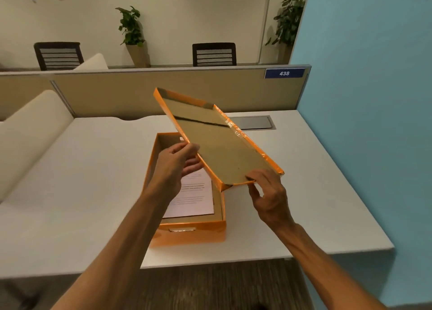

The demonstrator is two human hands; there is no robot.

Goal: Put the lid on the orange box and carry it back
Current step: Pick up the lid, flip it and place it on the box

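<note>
Tilting above the open orange box [187,233], the lid [217,143] is held in the air with its brown cardboard underside turned toward the camera and its far end raised higher than the near end. The left hand [174,163] grips the lid's left long edge, thumb on top; its fingers behind the rim are mostly hidden. The right hand [268,192] pinches the near short edge at the lid's lower corner, fingertips curled over the rim. Shiny tape runs along the lid's right rim, but its print is too blurred to read.

The box stands on the white desk [315,192], close to the near edge. Inside lies a printed sheet of paper [194,197], its text illegible; the lid and left hand cover much of the interior. A small label on the box's front wall cannot be read.

Beyond, a grey cable hatch [256,122] in the desk is partly hidden by the lid. A beige partition [140,92] carries a blue plate [284,73] reading 438.
</note>
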